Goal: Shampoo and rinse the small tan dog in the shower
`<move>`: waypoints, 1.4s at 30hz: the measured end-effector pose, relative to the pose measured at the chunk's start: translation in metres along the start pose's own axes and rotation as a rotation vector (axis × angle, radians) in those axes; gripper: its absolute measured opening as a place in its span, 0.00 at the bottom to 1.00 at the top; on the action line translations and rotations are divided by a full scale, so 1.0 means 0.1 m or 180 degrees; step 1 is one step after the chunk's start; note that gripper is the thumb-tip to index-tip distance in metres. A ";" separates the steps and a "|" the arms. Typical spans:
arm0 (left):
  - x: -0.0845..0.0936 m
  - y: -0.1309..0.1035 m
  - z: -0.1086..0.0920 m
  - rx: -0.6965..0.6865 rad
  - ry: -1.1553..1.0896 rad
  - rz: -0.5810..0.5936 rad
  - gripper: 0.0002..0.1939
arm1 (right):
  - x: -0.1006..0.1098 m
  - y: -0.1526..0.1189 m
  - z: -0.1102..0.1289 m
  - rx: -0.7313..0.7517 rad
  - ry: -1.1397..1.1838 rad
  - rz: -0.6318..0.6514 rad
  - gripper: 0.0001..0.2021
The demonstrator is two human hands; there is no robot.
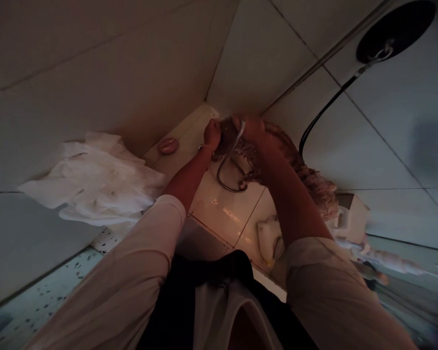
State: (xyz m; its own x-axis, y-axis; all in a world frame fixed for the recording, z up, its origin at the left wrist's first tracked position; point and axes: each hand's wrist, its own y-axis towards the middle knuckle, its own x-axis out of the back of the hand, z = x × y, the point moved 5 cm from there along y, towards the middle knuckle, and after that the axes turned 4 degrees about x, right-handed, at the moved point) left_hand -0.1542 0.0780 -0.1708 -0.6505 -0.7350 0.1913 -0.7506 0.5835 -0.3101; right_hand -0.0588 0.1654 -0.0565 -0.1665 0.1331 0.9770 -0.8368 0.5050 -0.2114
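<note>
Both my arms reach forward in rolled-up light sleeves toward a tiled corner. My left hand (212, 133) is closed on a greyish wad (226, 132) at the top of a stringy, pinkish mop head (306, 175). My right hand (253, 129) grips the same bundle from the other side, and the strands hang down along my right forearm. A curved metal hose (224, 170) runs between my hands and loops down to the tiled ledge (219, 204). The light is dim, so the finger positions are hard to make out.
A crumpled white cloth (95, 180) lies on the left, with a pink soap bar (168, 145) beyond it. A white rag (268, 238) and a white box (352, 211) sit near my right arm. A black round fitting (396, 26) with a black cable (324, 107) hangs on the tiled wall.
</note>
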 end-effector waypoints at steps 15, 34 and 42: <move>-0.17 -0.03 -0.50 -0.1271 0.0974 0.0781 0.22 | 0.08 -0.49 -0.29 0.0145 0.0212 -0.0419 0.28; -0.09 0.03 -0.69 -0.1375 0.1433 0.0616 0.21 | -0.06 -0.87 -0.96 -0.0613 0.0740 -0.0653 0.32; -0.28 -0.09 -0.94 -0.1778 0.1590 0.0994 0.20 | -0.19 -1.21 -1.25 -0.1750 0.1027 -0.0751 0.30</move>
State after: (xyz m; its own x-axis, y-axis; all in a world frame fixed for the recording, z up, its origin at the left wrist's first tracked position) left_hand -0.1404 0.1254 -0.0861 -0.7155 -0.3459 0.6070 -0.3872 0.9195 0.0676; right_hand 0.1110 0.2086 -0.0524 0.2233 0.1707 0.9597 -0.4307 0.9005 -0.0600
